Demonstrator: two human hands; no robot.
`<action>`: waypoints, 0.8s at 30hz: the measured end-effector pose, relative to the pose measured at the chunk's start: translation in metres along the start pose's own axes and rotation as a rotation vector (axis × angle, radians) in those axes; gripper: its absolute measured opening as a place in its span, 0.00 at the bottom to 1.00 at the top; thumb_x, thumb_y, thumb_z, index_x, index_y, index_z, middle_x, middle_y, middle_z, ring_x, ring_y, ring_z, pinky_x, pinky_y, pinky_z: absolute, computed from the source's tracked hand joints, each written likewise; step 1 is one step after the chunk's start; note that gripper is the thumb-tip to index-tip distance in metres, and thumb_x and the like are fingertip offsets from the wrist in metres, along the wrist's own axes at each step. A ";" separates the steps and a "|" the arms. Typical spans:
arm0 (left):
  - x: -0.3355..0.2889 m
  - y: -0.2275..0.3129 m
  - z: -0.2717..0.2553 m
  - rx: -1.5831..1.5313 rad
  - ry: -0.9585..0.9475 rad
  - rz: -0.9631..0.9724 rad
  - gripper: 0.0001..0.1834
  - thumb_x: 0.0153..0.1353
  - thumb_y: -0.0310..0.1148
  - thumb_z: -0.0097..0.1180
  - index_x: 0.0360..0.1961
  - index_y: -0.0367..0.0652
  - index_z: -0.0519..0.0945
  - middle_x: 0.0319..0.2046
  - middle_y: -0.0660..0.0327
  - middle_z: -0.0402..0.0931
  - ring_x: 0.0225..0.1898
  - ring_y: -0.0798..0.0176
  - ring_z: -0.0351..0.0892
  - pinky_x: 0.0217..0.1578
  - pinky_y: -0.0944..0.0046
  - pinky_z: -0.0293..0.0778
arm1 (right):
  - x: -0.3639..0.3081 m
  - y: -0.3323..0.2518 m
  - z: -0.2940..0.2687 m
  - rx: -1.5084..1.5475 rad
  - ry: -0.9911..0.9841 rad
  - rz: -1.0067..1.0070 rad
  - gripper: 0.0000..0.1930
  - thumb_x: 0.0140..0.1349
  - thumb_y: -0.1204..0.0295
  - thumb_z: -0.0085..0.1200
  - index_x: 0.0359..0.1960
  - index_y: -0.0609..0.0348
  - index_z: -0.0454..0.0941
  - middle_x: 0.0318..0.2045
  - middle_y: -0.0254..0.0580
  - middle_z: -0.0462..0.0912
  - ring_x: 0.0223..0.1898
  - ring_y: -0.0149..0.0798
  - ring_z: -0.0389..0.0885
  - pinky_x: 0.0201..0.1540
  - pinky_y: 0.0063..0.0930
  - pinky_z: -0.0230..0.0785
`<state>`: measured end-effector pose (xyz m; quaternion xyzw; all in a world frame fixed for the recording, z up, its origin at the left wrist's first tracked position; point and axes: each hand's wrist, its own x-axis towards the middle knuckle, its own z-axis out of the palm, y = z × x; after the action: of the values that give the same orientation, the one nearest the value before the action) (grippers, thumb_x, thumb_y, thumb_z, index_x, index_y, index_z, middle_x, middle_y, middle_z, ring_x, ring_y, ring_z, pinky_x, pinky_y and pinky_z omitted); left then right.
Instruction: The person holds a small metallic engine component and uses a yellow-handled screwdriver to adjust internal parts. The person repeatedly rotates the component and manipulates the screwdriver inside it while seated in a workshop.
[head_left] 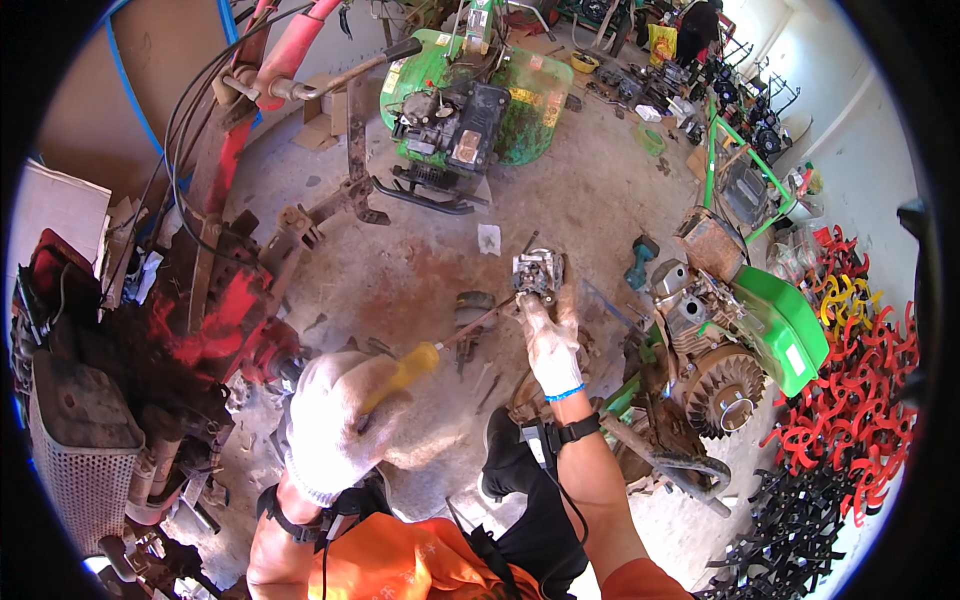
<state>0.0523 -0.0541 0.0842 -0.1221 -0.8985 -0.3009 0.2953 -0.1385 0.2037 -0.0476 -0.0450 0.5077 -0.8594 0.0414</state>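
Note:
My left hand [338, 415], in a white work glove, is closed around the yellow handle of a screwdriver [415, 366]. The thin shaft slants up and right, and its tip ends at or very near a small metal carburetor [538, 272]; whether they touch I cannot tell. That carburetor is held by my right hand [550, 345], gloved in white with a blue cuff, above the concrete floor. Its underside is hidden by the fingers. Below the screwdriver's shaft, a dark cylindrical tool [474, 312] lies on the floor.
A green tiller [445, 115] stands ahead, and a rusty red machine [225, 320] fills the left. On my right sits a partly dismantled engine [700, 320] with a green cover. A teal power tool [641, 262] lies near it. Red and black tiller blades [835, 400] are heaped far right.

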 end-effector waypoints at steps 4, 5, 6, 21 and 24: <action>-0.003 0.001 0.008 -0.218 0.063 -0.086 0.27 0.67 0.37 0.74 0.62 0.39 0.76 0.41 0.52 0.83 0.42 0.53 0.84 0.44 0.54 0.80 | 0.001 0.001 -0.001 -0.017 0.011 -0.012 0.47 0.74 0.88 0.54 0.88 0.35 0.49 0.68 0.42 0.77 0.57 0.37 0.84 0.57 0.40 0.86; -0.004 0.004 0.008 -0.276 0.094 -0.163 0.29 0.68 0.39 0.73 0.63 0.38 0.75 0.41 0.52 0.83 0.43 0.55 0.84 0.44 0.55 0.79 | 0.000 0.001 0.000 -0.036 -0.020 -0.035 0.47 0.74 0.88 0.54 0.88 0.35 0.48 0.68 0.42 0.77 0.57 0.37 0.84 0.57 0.40 0.86; -0.004 0.006 0.007 -0.333 0.125 -0.241 0.30 0.70 0.41 0.72 0.64 0.37 0.73 0.41 0.53 0.83 0.43 0.56 0.84 0.44 0.55 0.79 | 0.000 0.001 0.000 -0.048 -0.028 -0.052 0.48 0.73 0.88 0.54 0.88 0.35 0.48 0.68 0.42 0.76 0.57 0.37 0.83 0.57 0.39 0.86; -0.001 0.004 0.005 -0.161 -0.006 -0.226 0.20 0.63 0.26 0.71 0.55 0.42 0.81 0.41 0.53 0.85 0.40 0.46 0.89 0.44 0.54 0.85 | 0.000 0.000 -0.006 -0.089 -0.040 -0.061 0.48 0.74 0.88 0.53 0.88 0.35 0.47 0.69 0.40 0.76 0.59 0.36 0.82 0.60 0.37 0.83; -0.003 -0.002 0.004 -0.127 -0.034 -0.180 0.21 0.62 0.28 0.72 0.56 0.43 0.82 0.43 0.53 0.85 0.40 0.45 0.88 0.43 0.53 0.84 | 0.001 -0.002 -0.005 -0.068 -0.041 -0.049 0.49 0.73 0.87 0.55 0.88 0.37 0.45 0.69 0.41 0.75 0.58 0.36 0.82 0.59 0.36 0.83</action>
<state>0.0519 -0.0531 0.0790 -0.0644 -0.8898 -0.3805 0.2435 -0.1401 0.2085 -0.0481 -0.0764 0.5344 -0.8413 0.0292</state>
